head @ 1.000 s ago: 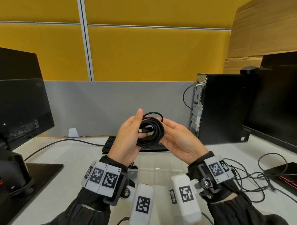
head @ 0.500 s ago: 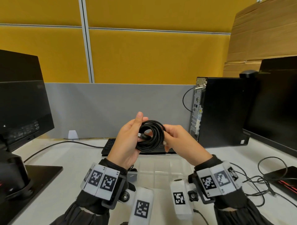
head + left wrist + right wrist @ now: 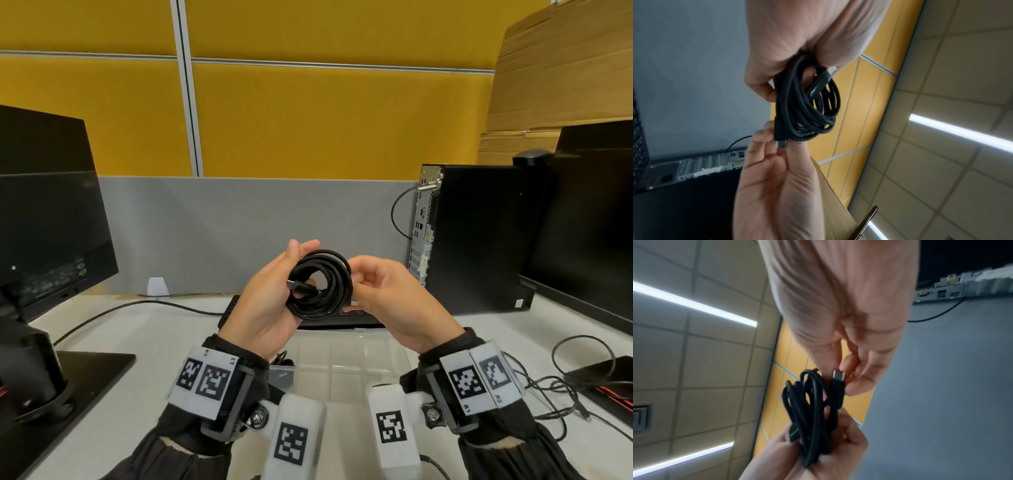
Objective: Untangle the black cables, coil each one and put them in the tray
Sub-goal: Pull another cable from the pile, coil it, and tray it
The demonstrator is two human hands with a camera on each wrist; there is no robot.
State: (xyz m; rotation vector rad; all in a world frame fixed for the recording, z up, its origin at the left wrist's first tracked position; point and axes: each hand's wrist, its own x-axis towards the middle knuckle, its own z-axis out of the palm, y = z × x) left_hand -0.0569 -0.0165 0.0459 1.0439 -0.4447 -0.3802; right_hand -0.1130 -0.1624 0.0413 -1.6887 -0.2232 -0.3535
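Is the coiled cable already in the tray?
No, the coiled black cable is held above the clear tray, gripped by the left hand and right hand.

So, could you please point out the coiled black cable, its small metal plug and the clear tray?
coiled black cable (image 3: 337,294): head view, right side of the loops.
small metal plug (image 3: 839,375): right wrist view, silver tip.
clear tray (image 3: 346,368): head view, inner divider wall.

Left hand (image 3: 270,301) curled in a grip; right hand (image 3: 390,301) fingertips pinching.
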